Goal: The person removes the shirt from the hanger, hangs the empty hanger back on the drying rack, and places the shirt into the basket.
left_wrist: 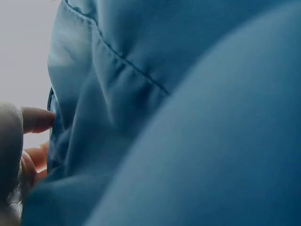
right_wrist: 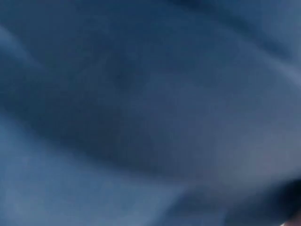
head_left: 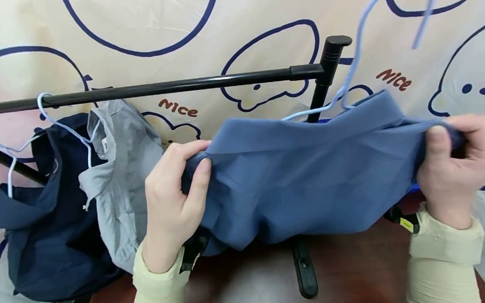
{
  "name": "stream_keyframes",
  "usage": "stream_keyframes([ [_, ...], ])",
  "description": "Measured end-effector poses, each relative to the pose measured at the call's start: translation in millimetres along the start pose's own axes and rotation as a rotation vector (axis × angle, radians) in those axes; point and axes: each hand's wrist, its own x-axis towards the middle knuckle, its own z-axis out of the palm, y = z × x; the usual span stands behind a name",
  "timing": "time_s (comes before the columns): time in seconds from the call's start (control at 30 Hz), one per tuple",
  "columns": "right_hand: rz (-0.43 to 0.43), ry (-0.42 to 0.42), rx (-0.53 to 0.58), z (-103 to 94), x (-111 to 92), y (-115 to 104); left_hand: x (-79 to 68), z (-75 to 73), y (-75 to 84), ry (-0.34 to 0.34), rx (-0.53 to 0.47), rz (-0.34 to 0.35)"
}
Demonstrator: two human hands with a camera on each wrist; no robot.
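Note:
A blue collared shirt (head_left: 311,179) is stretched between both hands in the head view. My left hand (head_left: 174,202) pinches its left shoulder between thumb and fingers, while my right hand (head_left: 464,165) grips the right shoulder. Out of the collar rises the hook of a light-blue hanger (head_left: 359,47), tilted to the right and off the rail; most of the hanger is hidden inside the cloth. Blue fabric (left_wrist: 127,108) with a stitched seam fills most of the left wrist view, fingertips (left_wrist: 37,120) at its edge. Only blurred blue cloth (right_wrist: 141,103) shows in the right wrist view.
A black clothes rail (head_left: 180,86) runs behind the shirt to an upright post (head_left: 329,67). On the left hang a grey shirt (head_left: 129,177) and a dark navy garment (head_left: 60,237) on light-blue hangers. Below, a black rack foot (head_left: 304,268) stands on the brown tabletop (head_left: 250,285).

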Motion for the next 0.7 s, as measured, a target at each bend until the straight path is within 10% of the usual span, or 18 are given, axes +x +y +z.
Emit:
stream_keyframes([
  [0.47,-0.035,-0.263,0.056,12.5,-51.3,26.7,-46.7,14.6,-34.3,-0.01,0.02,-0.211],
  [0.7,-0.021,-0.395,0.052,5.1,-71.9,47.2,-62.6,21.5,-52.0,-0.143,0.143,-0.302],
])
